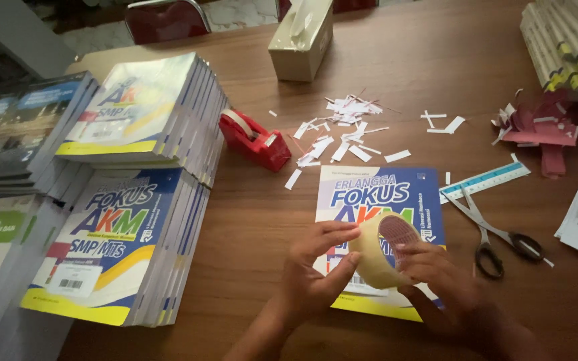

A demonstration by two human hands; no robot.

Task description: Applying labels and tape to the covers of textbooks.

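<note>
I see both hands closed on a roll of clear packing tape (384, 251), held just above the blue-and-yellow workbook (379, 220) that lies flat on the tabletop (262, 227). My left hand (312, 274) pinches the roll's outer face, thumb and fingers on its rim, as if feeling for the tape end; my right hand (436, 274) cups the far side to steady it. Right of the workbook lie scissors (496, 237) and a pale ruler (484, 180), within easy reach. Left of it stand stacks of matching workbooks (122, 247). Beyond the workbook sit paper scraps (342, 130) and a red tape dispenser (254, 139), then a beige tissue box (301, 40).
</note>
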